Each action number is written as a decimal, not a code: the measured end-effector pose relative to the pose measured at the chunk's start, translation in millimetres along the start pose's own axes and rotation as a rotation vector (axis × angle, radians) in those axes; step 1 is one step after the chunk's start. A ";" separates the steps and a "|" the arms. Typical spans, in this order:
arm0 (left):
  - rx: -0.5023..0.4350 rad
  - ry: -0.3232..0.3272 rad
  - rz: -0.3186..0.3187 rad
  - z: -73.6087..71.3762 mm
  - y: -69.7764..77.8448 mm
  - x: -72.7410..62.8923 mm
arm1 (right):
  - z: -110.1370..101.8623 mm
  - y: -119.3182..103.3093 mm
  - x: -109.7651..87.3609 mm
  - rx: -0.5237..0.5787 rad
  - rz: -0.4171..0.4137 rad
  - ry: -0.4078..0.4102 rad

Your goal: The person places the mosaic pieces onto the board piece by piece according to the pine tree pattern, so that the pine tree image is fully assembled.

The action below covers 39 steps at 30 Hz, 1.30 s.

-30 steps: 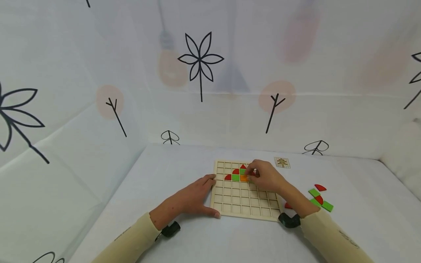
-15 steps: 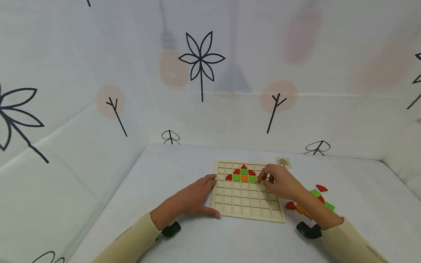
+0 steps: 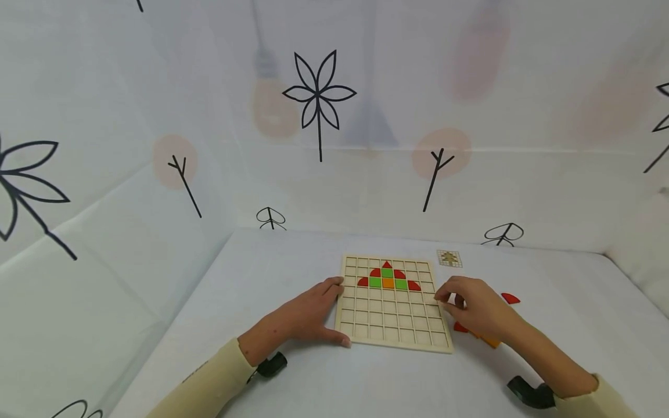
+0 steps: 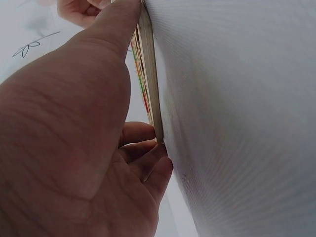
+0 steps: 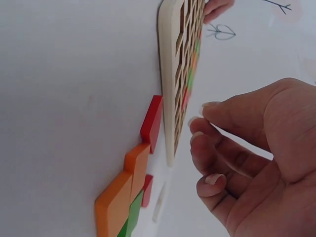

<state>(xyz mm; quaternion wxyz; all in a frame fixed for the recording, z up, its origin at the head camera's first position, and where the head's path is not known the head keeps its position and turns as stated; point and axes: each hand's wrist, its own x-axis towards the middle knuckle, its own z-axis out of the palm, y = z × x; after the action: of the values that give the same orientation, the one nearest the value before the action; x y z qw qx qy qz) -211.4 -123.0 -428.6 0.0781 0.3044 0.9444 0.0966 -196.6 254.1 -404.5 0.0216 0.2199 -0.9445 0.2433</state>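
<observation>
The wooden grid board point(image 3: 394, 305) lies on the white-covered table. Its upper rows hold a red triangle point(image 3: 387, 265), orange point(image 3: 388, 283) and green squares, and red quarter-round tiles point(image 3: 414, 285). My left hand point(image 3: 308, 313) holds the board along its left side, fingertips at that edge and thumb at the near corner. Just past the board's right edge is my right hand point(image 3: 478, 305), raised above the table. In the right wrist view its fingers are loosely curled, the thumb tip close to the index fingertip, with nothing between them.
Loose tiles lie right of the board, partly behind my right hand in the head view: red point(image 5: 152, 121), orange point(image 5: 116, 202) and green point(image 5: 132, 215). A small pattern card point(image 3: 449, 258) lies beyond the board's far right corner. White printed cloth point(image 3: 366, 191) hangs behind.
My right hand moved from over the board's tiles to beyond its right edge, towards me, leaving a red quarter-round tile at the row's right end. The left hand stayed in place.
</observation>
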 end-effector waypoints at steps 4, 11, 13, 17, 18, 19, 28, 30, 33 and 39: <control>-0.005 0.003 0.007 -0.5 -0.1 -0.8 | -2.3 4.8 -12.0 -0.023 0.002 0.016; -0.001 0.003 0.004 2.4 -2.7 1.0 | -2.8 9.4 -30.1 -0.034 -0.006 0.036; 0.002 0.004 0.005 3.3 -3.4 1.8 | -2.2 11.1 -32.9 -0.035 -0.020 0.034; 0.001 0.002 0.007 3.7 -3.6 2.4 | 0.0 15.1 -35.2 -0.023 -0.063 0.015; 0.001 0.002 0.007 3.5 -3.4 2.4 | 0.5 16.3 -35.4 -0.021 -0.078 0.012; 0.002 0.002 0.007 3.4 -3.2 2.3 | 1.2 17.4 -35.4 -0.019 -0.086 0.011; 0.009 0.002 0.008 1.3 -0.9 0.5 | 5.8 24.7 -35.4 -0.040 -0.162 0.057; 0.011 0.004 0.007 1.2 -0.6 0.1 | 6.2 25.1 -35.2 -0.043 -0.163 0.059; 0.012 0.005 0.005 1.6 -0.6 -0.2 | 5.8 24.7 -35.1 -0.039 -0.151 0.043; 0.010 0.004 0.005 2.3 -1.1 -0.1 | 5.7 21.1 -33.4 -0.049 -0.131 0.006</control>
<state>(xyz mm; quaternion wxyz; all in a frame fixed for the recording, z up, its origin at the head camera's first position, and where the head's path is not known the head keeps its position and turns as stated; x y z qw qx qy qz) -211.5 -123.6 -431.0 0.0744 0.3068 0.9443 0.0925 -175.0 281.5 -424.0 0.0455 0.2799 -0.9337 0.2187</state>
